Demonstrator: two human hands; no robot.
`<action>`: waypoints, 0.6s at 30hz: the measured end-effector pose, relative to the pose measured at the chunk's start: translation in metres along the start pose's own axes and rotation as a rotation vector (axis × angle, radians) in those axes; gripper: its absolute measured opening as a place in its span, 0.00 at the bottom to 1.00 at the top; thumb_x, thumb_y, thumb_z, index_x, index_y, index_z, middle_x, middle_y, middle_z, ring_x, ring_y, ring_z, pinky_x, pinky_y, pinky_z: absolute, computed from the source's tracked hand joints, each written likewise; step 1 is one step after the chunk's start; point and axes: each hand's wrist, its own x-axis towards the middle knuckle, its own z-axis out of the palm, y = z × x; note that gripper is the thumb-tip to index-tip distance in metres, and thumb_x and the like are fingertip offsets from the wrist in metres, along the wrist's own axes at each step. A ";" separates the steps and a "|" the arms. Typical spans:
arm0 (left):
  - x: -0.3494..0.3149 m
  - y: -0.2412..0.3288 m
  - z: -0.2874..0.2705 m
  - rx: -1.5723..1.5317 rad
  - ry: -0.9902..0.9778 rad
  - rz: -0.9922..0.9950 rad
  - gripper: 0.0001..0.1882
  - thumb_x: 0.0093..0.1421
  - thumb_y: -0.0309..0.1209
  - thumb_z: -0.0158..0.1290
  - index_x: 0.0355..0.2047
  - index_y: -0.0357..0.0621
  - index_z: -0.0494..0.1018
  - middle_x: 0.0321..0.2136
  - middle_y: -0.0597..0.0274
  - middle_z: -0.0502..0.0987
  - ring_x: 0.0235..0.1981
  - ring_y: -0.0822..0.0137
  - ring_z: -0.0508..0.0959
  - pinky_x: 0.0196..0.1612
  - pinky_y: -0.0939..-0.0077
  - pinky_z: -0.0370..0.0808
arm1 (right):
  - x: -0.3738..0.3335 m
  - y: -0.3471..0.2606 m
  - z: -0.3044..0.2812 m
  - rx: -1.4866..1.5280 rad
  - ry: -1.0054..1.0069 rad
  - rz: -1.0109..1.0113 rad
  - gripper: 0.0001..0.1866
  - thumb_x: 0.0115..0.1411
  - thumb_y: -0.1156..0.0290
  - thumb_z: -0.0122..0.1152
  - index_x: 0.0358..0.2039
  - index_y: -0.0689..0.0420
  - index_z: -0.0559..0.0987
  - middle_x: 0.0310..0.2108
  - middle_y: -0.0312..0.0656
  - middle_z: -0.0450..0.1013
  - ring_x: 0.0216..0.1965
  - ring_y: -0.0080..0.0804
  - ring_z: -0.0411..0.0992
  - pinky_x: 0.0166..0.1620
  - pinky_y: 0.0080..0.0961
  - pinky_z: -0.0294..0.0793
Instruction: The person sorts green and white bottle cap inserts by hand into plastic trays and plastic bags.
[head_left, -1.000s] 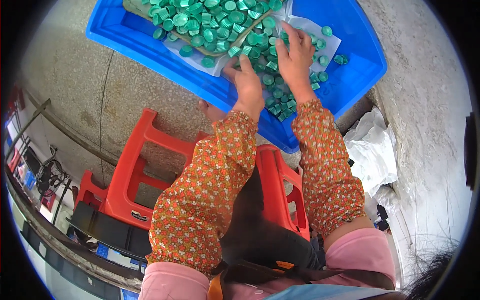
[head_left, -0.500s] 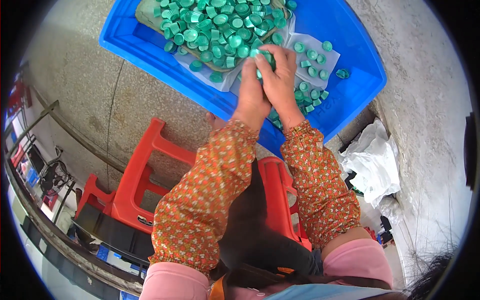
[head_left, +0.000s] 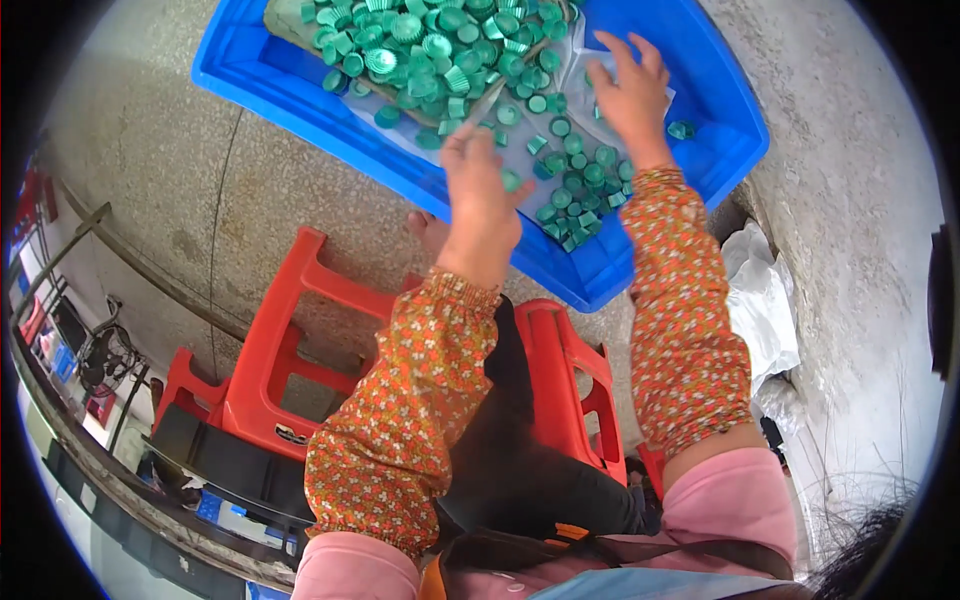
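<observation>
Many small green ribbed caps (head_left: 437, 45) are heaped at the far side of a large blue tray (head_left: 300, 112). A looser group of green caps (head_left: 592, 180) lies toward its near right corner, on thin whitish sheeting. My left hand (head_left: 478, 195) hovers over the near rim, fingers stretched and slightly blurred, thumb apart. One green cap (head_left: 510, 180) shows beside that thumb; whether they touch I cannot tell. Farther right, my right hand (head_left: 635, 100) is spread over a white sheet (head_left: 575, 72), with no cap visible in its grasp.
A single green cap (head_left: 681, 130) rests near the tray's right wall. Red plastic stools (head_left: 275, 350) stand on the speckled floor (head_left: 170, 190). White plastic bags (head_left: 760, 300) lie by the pale wall at right. A dark fan (head_left: 108, 350) is at far left.
My hands, together around green caps before, have parted: the left drew back nearer, the right moved right and farther away. More loose caps now show between the heap and the near right corner.
</observation>
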 end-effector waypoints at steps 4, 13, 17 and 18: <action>0.025 -0.050 -0.004 0.188 0.032 -0.161 0.25 0.67 0.41 0.51 0.62 0.58 0.60 0.57 0.60 0.61 0.55 0.56 0.63 0.51 0.32 0.69 | -0.043 0.044 -0.003 -0.010 -0.141 -0.092 0.18 0.58 0.59 0.65 0.49 0.44 0.81 0.49 0.47 0.73 0.57 0.48 0.67 0.60 0.53 0.64; 0.051 -0.098 -0.007 0.718 0.093 0.267 0.20 0.69 0.43 0.52 0.59 0.53 0.69 0.52 0.36 0.66 0.53 0.45 0.68 0.58 0.57 0.67 | -0.136 -0.010 -0.047 0.225 -0.488 0.243 0.20 0.60 0.62 0.64 0.53 0.47 0.78 0.43 0.47 0.73 0.50 0.48 0.69 0.54 0.50 0.66; 0.046 -0.101 -0.001 0.894 0.114 0.222 0.22 0.69 0.48 0.52 0.57 0.53 0.70 0.51 0.35 0.68 0.53 0.43 0.69 0.58 0.54 0.68 | -0.144 -0.033 -0.042 0.090 -0.459 0.237 0.22 0.64 0.58 0.60 0.57 0.49 0.75 0.51 0.54 0.71 0.53 0.54 0.67 0.54 0.53 0.66; 0.046 -0.105 0.000 0.947 0.101 0.242 0.22 0.68 0.49 0.52 0.56 0.53 0.71 0.51 0.35 0.70 0.53 0.43 0.70 0.58 0.54 0.68 | -0.147 -0.039 -0.037 0.087 -0.459 0.237 0.22 0.64 0.58 0.60 0.57 0.49 0.75 0.51 0.54 0.71 0.53 0.54 0.67 0.54 0.53 0.66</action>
